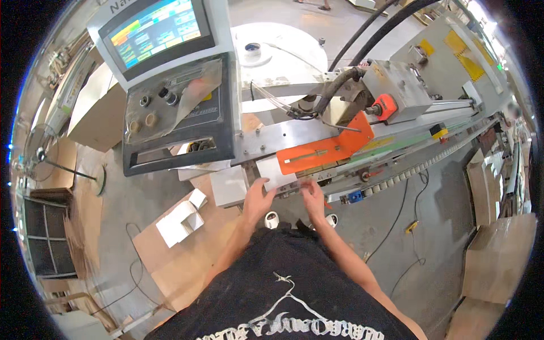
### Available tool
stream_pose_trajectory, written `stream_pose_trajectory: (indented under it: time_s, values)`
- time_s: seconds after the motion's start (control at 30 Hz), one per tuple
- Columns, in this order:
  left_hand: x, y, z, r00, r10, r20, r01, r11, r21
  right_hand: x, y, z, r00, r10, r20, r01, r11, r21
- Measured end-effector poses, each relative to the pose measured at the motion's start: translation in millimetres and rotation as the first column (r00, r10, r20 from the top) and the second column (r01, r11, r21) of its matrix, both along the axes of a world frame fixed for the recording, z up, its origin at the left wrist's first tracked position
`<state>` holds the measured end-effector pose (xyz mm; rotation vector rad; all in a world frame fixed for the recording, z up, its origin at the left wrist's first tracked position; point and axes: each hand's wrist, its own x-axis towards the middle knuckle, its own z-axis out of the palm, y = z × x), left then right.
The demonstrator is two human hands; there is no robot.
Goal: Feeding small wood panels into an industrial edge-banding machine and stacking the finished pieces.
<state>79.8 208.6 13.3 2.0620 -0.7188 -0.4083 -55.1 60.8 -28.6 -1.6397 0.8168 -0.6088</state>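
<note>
A flat white piece [276,171] lies at the front of the machine, its right side next to the orange guard plate [309,158]. My left hand [258,199] has thumb and forefinger around the near left corner of this piece. My right hand [313,199] is at the machine's front edge, just right of the white piece, with its fingers curled together. What those fingertips hold, if anything, is slightly blurred and too small to make out.
Left of the guard stands a control panel [175,102] with a lit screen [158,31] and knobs. White offcuts [180,222] lie on cardboard [170,255] at the left. A red-fronted machine head [385,107] sits on the rail. Cables [391,232] cross the floor near stacked boards [496,260].
</note>
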Motion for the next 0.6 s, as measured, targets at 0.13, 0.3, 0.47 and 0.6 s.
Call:
stream_pose_trajectory:
  time_s: [0.13, 0.3, 0.47, 0.6]
  values:
    - [-6.3, 10.1, -11.3, 0.990, 0.007, -0.142, -0.003, 1.000, 0.031, 0.5, 15.6, -14.5, 0.985, 0.067, 0.157, -0.131, 0.886, 0.445]
    - [-9.6, 1.9, -2.4, 0.987, -0.022, -0.161, 0.018, 0.999, -0.031, 20.2, 24.4, -4.0, 0.971, -0.005, 0.239, -0.153, 0.756, 0.637]
    - [2.9, 5.0, -17.1, 0.879, -0.063, -0.473, 0.012, 0.994, -0.110, 22.1, 25.8, -9.0, 0.942, -0.162, 0.293, -0.099, 0.702, 0.706]
    - [-1.4, -11.2, -2.3, 0.772, -0.150, -0.617, 0.029, 0.979, -0.202, 19.0, 20.2, 0.1, 0.879, -0.355, 0.320, -0.026, 0.633, 0.774]
